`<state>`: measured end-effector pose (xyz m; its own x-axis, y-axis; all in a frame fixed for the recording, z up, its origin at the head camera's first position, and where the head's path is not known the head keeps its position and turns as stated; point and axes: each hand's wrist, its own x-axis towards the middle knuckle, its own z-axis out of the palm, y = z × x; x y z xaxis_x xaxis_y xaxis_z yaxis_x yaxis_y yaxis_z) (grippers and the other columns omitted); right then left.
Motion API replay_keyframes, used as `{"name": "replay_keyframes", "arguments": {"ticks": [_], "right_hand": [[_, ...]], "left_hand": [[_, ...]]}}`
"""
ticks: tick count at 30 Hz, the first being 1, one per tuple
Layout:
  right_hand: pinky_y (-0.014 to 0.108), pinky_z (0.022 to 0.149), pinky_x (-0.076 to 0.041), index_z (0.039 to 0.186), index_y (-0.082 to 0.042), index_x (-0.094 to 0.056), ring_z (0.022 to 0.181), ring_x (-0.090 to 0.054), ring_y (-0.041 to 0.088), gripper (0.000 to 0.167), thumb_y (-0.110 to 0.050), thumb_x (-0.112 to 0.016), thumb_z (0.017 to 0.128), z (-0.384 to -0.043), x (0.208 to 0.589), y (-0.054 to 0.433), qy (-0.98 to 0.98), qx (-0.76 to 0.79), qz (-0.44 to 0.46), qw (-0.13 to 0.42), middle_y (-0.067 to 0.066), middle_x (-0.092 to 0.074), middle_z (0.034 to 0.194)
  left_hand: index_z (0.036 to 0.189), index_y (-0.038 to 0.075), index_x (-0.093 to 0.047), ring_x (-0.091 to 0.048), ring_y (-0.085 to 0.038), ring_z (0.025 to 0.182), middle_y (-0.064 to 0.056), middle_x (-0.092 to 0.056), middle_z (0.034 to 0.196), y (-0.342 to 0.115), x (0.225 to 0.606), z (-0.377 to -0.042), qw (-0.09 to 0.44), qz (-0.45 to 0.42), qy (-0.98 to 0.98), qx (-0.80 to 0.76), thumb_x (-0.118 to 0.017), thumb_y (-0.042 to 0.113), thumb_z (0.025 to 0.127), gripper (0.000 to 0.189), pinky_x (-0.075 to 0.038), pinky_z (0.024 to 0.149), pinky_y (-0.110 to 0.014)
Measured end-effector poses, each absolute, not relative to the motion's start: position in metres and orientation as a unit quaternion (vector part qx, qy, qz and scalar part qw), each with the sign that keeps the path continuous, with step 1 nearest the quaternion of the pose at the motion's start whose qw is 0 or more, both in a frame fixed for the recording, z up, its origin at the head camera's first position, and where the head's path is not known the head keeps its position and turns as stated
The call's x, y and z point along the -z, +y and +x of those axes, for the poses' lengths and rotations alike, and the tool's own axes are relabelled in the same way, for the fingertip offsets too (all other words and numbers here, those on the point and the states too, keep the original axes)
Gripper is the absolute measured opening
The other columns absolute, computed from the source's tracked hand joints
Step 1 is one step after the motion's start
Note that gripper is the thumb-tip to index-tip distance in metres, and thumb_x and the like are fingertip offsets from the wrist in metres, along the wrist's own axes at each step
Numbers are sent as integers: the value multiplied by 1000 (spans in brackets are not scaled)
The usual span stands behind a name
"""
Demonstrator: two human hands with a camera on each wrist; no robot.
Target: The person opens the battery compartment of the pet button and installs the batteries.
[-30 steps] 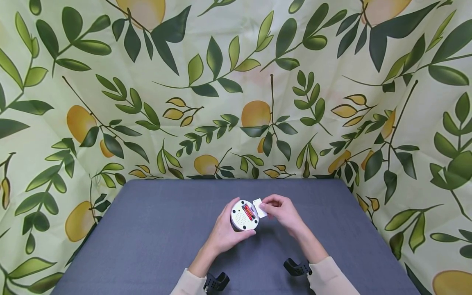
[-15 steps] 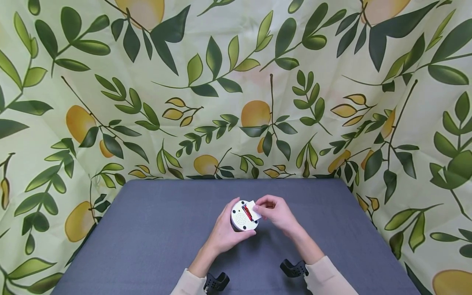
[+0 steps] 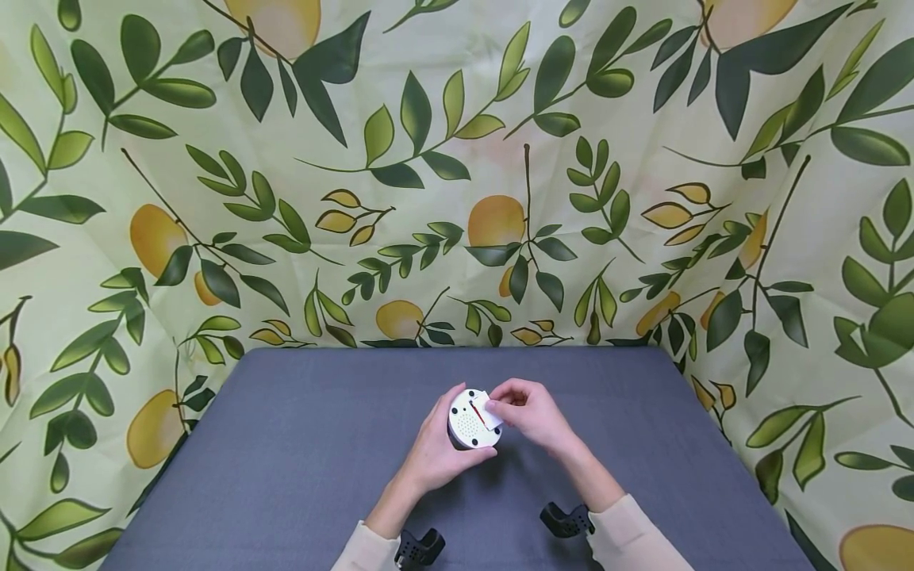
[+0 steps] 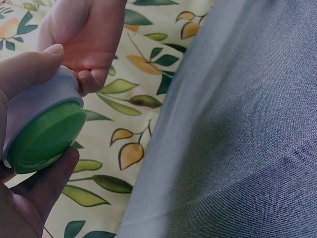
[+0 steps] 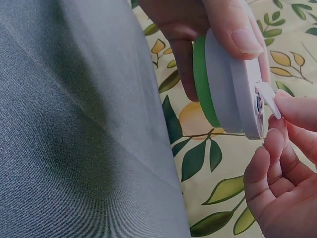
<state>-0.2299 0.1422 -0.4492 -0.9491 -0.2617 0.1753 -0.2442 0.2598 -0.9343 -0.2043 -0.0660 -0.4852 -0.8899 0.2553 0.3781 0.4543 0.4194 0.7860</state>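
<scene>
My left hand (image 3: 431, 454) grips a round white-and-green device (image 3: 466, 429) by its sides, its white underside with small holes and dark feet facing up. In the left wrist view its domed green face (image 4: 49, 136) points away from the other hand. Between thumb and fingers, my right hand (image 3: 537, 416) pinches a small white battery cover (image 3: 493, 418). One end of the cover sits at the battery slot and the rest slants outward, as the right wrist view shows. A red strip of battery (image 3: 477, 413) shows beside the cover; the rest is hidden beneath it.
Both hands are above a grey cloth-covered table (image 3: 307, 460). A leaf-and-fruit patterned curtain (image 3: 428, 262) rises behind and beside it. Black wrist cameras (image 3: 421, 547) sit at the cuffs of both light sleeves (image 3: 635, 531).
My right hand has moved left, bringing the cover from beside the device onto the battery opening. Less of the red batteries shows now. The left hand has held the device nearly still.
</scene>
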Motion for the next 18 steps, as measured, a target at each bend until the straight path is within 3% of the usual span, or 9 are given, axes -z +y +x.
{"name": "replay_keyframes", "arguments": {"ticks": [8,18], "right_hand": [[23,59,-44,99,5,-72,70,-53,17,11,-2,-73,91,-217,430,133,819,552,-159,-4,10,-65,81],[25,59,-44,98,-3,-74,69,-53,17,14,-12,-79,89,-227,449,134,832,527,-165,-40,2,-64,78]], "left_hand": [[152,10,-40,-55,-22,120,-8,-54,141,-65,484,-204,96,-213,-836,497,-92,40,71,101,-46,99,-49],[152,12,-40,-55,-22,120,-8,-53,141,-65,485,-204,97,-212,-837,495,-92,41,71,101,-46,99,-48]]}}
